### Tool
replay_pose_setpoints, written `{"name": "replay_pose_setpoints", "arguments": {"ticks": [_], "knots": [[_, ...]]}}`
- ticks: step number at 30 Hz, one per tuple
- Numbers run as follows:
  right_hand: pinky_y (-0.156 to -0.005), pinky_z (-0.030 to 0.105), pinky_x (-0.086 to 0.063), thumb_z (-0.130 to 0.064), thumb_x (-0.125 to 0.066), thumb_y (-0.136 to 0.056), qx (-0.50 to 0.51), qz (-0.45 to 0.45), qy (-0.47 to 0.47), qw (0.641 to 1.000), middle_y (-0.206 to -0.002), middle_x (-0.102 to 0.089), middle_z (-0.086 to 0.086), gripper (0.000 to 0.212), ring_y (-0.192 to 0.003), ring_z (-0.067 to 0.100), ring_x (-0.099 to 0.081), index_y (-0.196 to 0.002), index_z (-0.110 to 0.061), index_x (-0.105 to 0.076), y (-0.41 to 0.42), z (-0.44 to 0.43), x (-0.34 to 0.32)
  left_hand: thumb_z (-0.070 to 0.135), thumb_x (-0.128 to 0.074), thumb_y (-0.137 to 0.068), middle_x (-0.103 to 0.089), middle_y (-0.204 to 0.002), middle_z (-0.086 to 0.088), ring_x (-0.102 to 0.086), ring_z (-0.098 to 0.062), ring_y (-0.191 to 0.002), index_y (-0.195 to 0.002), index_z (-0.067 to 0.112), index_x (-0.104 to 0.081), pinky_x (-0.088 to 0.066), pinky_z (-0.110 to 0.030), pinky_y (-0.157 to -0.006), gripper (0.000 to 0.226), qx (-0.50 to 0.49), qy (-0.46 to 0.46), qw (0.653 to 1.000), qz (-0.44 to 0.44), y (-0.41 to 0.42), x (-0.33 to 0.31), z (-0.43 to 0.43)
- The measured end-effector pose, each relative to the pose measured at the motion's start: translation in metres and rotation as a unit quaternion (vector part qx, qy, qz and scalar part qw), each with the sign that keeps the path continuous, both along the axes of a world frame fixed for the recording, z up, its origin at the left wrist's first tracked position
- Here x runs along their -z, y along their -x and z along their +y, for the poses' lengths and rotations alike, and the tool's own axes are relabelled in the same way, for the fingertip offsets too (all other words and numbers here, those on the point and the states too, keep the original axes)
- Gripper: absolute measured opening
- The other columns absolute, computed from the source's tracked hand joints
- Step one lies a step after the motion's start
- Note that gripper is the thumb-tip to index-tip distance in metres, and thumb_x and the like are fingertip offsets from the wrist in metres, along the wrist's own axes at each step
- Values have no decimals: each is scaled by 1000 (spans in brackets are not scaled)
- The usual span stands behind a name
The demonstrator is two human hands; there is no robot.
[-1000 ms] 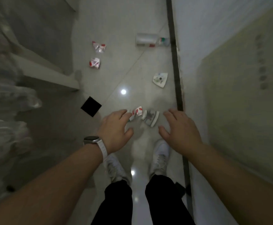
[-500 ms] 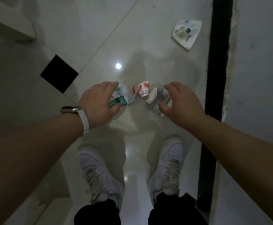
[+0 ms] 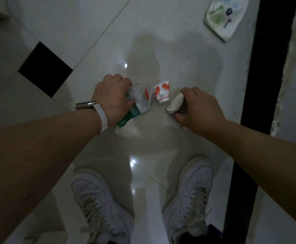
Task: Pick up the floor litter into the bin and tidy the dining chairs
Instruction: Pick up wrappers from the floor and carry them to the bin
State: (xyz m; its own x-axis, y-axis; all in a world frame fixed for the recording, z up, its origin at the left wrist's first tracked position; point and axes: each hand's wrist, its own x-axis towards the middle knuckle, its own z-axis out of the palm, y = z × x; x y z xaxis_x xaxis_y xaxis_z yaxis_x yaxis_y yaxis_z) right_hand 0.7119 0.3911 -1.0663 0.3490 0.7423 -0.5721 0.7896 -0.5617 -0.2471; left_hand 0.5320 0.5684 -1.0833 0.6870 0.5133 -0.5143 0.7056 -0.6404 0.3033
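- Closing now on litter, after reaching with spread fingers half a second ago.
- Gripping a green-and-white wrapper (image 3: 137, 107) in the left hand (image 3: 112, 97), knuckles up, low over the floor (image 3: 90, 32); long axis slanting, green end pointing back toward the left shoe (image 3: 99, 208).
- Clenching a crumpled grey-white scrap (image 3: 176, 103) in the right hand (image 3: 199, 110), pale end pointing left.
- Leaving a red-and-white carton (image 3: 162, 93) lying between both.

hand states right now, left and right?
Left hand: closed, gripping the white-and-green wrapper.
Right hand: closed, gripping the crumpled pale wrapper.
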Motion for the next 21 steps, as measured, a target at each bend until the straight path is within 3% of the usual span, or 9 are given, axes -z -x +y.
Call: {"name": "replay_pose_setpoints", "arguments": {"ticks": [4,9,12,18,21], "knots": [[-82,41,-46,-45,-71,-82,13,21,22,999,-116,-57,11,55,-104,35,-56,-124,-15,-52,2,7,-9,25,-60,-93,-59,-94,-13,-56,-35,-89,-99,6,-67,-39,-36,-70,21,-38,64,997,-30,-1,-6,4],[-80,45,-50,-32,-63,-87,53,52,21,997,-113,-60,10,37,-99,35,-58,-119,-16,-53,9,11,-39,28,-57,-97,-62,-85,-3,-58,-25,-76,-95,15,-62,-44,-32,-64,14,-116,103,986,-58,8,-46,-3],[-79,45,-50,-30,-61,-87,70,69,2,995,-112,-61,11,36,-98,35,-59,-120,-16,-53,13,13,-71,28,-56,-97,-58,-74,5,-54,-15,-66,-89,21,-57,-38,-26,-55,11,-176,116,974,-81,11,-79,-8],[-78,42,-51,-31,-61,-88,112,90,-39,989,-110,-62,8,36,-96,31,-59,-120,-16,-54,1,27,-163,26,-57,-97,-57,-71,4,-52,-16,-67,-87,16,-59,-35,-28,-59,14,-243,82,957,-139,1,-162,-14],[-77,41,-50,-34,-61,-89,120,97,-57,986,-109,-62,6,36,-94,28,-59,-119,-16,-55,-13,34,-219,26,-58,-96,-60,-74,1,-55,-18,-69,-89,15,-61,-41,-30,-61,14,-269,67,947,-163,-14,-213,-15]]}}
